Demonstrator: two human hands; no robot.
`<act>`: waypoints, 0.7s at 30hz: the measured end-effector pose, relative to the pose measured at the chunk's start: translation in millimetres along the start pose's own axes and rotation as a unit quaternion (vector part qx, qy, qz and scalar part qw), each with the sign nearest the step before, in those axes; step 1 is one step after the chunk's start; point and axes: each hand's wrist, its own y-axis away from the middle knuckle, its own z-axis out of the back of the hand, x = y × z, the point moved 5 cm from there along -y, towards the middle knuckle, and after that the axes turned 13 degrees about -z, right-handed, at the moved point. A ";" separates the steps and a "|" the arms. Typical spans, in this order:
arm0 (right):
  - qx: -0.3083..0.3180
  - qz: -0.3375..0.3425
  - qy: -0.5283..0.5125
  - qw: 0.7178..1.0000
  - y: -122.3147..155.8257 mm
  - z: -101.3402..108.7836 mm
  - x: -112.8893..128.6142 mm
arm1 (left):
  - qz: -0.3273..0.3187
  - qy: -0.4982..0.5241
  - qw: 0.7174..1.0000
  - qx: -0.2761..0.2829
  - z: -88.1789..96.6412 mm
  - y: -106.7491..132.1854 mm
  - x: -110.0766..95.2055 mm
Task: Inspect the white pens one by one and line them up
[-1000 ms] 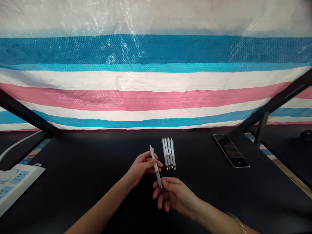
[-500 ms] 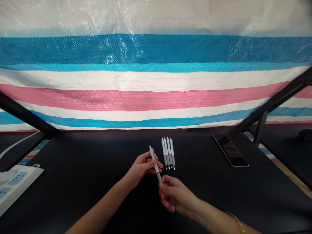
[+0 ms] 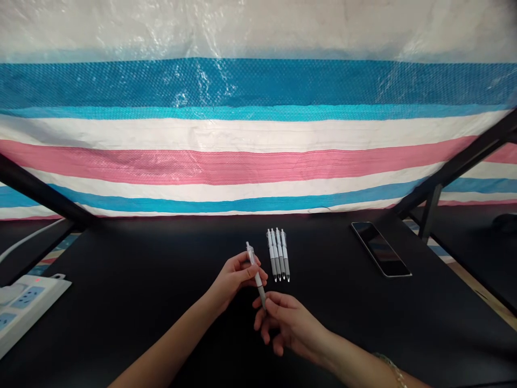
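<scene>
A white retractable pen (image 3: 257,277) with a grey grip is tilted between my two hands, its clicker end pointing up and away. My left hand (image 3: 238,277) pinches the pen's white barrel between thumb and fingers. Around the grey lower end are the thumb and index finger of my right hand (image 3: 286,320); its other fingers are loosely curled and apart. The pen's tip is hidden by those fingers. Just beyond my hands, several similar white and grey pens (image 3: 278,256) lie side by side on the black table (image 3: 161,258), tips towards me.
A dark-screened phone (image 3: 381,249) lies at the right of the table. On the left edge sits a white power strip (image 3: 36,302) with a plug in it. Black metal bars (image 3: 448,170) slope at both sides, and a striped plastic sheet (image 3: 258,167) hangs behind.
My right hand's fingers have opened out and shifted slightly left along the pen's lower end. The pen has become a little steeper. My left hand keeps its hold.
</scene>
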 end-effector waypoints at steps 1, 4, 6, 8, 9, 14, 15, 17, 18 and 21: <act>-0.005 -0.001 0.009 1.000 -0.5 0.9 -0.9 | -0.001 0.000 1.000 -0.001 0.0 0.2 0.2; -0.006 0.000 0.036 0.999 -2.7 2.9 -3.1 | -0.004 0.008 1.000 0.000 -0.4 0.4 1.2; 0.016 0.003 0.029 0.999 -3.4 1.7 -2.8 | -0.003 0.026 1.000 0.003 -1.0 0.1 1.5; 0.037 0.003 0.006 0.999 -2.5 -0.8 -0.8 | 0.006 0.047 0.999 0.002 -1.4 -0.3 1.9; 0.041 0.003 -0.009 0.999 -1.4 -1.8 0.6 | 0.010 0.055 0.998 -0.001 -1.4 -0.4 1.9; 0.001 -0.011 -0.008 1.000 2.1 -1.6 4.4 | -0.010 0.044 0.998 -0.032 1.5 -0.7 -1.3; -0.006 -0.015 0.003 1.000 1.5 -0.5 3.5 | -0.017 0.040 0.998 -0.035 1.6 -0.6 -2.0; -0.010 -0.019 0.013 1.000 -0.8 2.0 0.6 | -0.027 0.042 0.998 -0.034 0.9 -0.4 -2.8; -0.008 -0.019 0.011 1.000 -2.2 3.2 -1.1 | -0.031 0.046 0.998 -0.031 0.1 -0.3 -3.0; 0.008 -0.018 -0.006 1.000 -5.8 5.7 -5.6 | -0.037 0.056 0.997 -0.023 -1.9 -0.3 -3.0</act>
